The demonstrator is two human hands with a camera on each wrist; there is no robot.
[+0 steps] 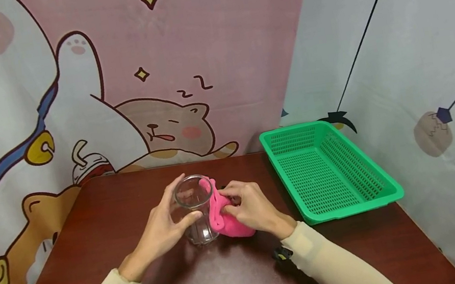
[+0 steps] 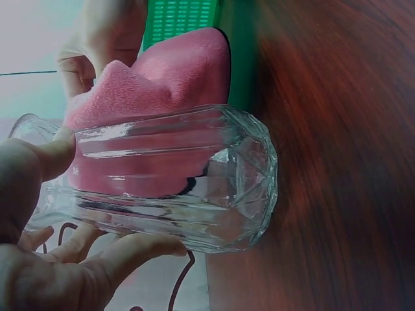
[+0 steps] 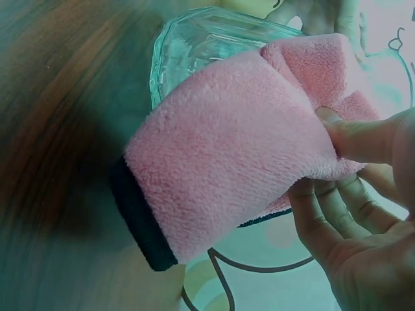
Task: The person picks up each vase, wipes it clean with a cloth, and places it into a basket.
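Note:
A clear glass vase [image 1: 200, 233] with a flared rim and faceted base stands upright, or nearly so, in the head view. My left hand [image 1: 163, 229] grips it from the left, thumb on the near side and fingers round the far side. Between thumb and fingers, my right hand [image 1: 253, 207] pinches a folded pink cloth [image 1: 233, 223] with dark edging. The cloth touches the vase's right side. In the left wrist view the cloth [image 2: 175, 71] shows through the glass [image 2: 246, 168]. Whether the base touches the table cannot be told.
A green plastic basket [image 1: 382, 202] with slotted walls sits on the right of the dark reddish-brown table [image 1: 227, 281]. A cartoon-printed cloth backdrop [image 1: 214, 30] rises behind the table and along its sides.

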